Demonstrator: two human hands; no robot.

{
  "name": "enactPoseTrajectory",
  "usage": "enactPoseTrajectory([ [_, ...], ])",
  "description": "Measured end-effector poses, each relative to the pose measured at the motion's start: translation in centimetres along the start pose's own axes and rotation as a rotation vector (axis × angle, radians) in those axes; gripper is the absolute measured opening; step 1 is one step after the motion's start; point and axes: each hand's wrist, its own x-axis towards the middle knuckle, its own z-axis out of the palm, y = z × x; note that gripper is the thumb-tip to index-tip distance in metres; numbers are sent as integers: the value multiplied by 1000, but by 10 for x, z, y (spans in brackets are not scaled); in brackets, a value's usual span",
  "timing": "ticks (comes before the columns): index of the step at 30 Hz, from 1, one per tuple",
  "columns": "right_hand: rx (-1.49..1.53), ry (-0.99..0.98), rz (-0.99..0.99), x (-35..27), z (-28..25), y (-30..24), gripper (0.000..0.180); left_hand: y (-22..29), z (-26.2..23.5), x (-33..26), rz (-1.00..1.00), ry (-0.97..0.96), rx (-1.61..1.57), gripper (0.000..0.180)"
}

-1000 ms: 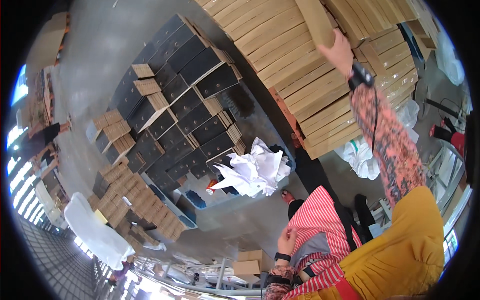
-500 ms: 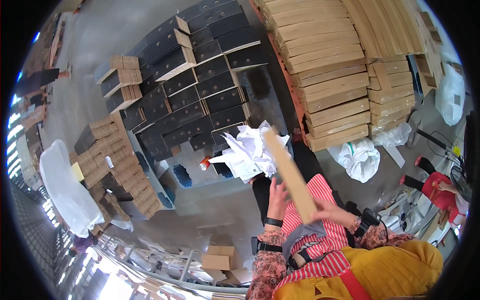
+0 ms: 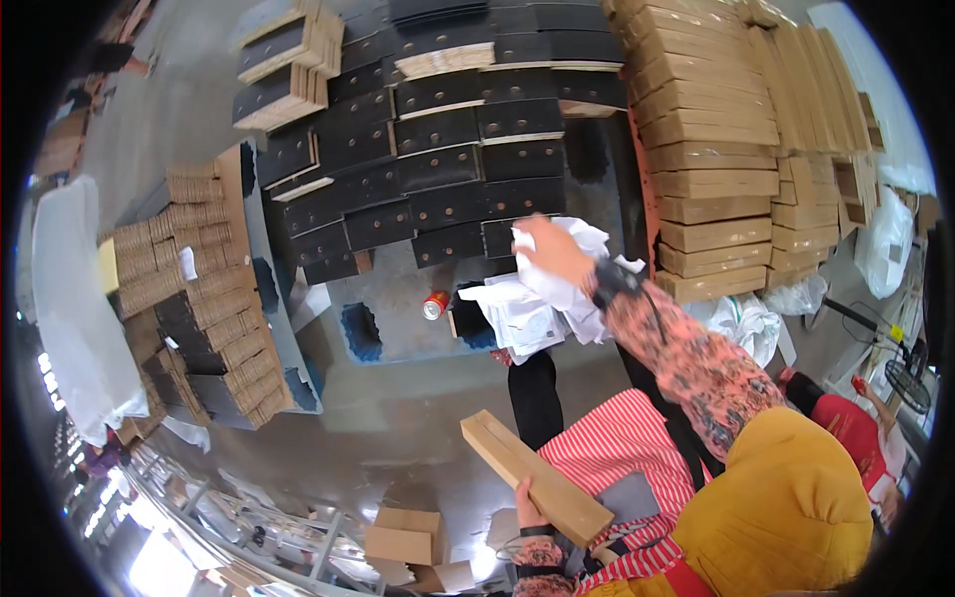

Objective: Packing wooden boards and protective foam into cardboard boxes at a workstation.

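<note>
A long, narrow cardboard box (image 3: 537, 476) lies slanted in front of my body, over the striped apron (image 3: 622, 433). My left hand (image 3: 529, 505) grips it from its left side, around the middle. My right arm stretches forward to a heap of crumpled white paper (image 3: 517, 310). There my right hand (image 3: 559, 257) has its fingers closed over a white sheet at the top; the fingertips are partly hidden. Just left of the heap, a red drink can (image 3: 435, 304) stands on the blue pallet (image 3: 398, 333).
Rows of black panels (image 3: 438, 164) cover the pallet ahead. Brown cartons (image 3: 711, 184) are stacked high at the right, and bundled cardboard pieces (image 3: 194, 269) at the left. An open carton (image 3: 406, 537) sits lower left. Another person in red (image 3: 846, 433) is at far right.
The cardboard box has passed from my right hand to my left and come lower, closer to my body. My right hand has reached forward onto the paper heap. The view has shifted.
</note>
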Motion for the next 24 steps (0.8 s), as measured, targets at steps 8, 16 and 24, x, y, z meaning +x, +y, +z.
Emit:
enactPoseTrajectory([
  [8,-50,226,208,165,136,15,58,-10,-46,16,9,-174,-217,69],
  [16,20,400,235,154,202,6,65,-18,-60,17,24,-270,-423,77],
  [24,-400,46,-292,187,216,-47,113,-2,-31,6,-24,-242,-394,85],
])
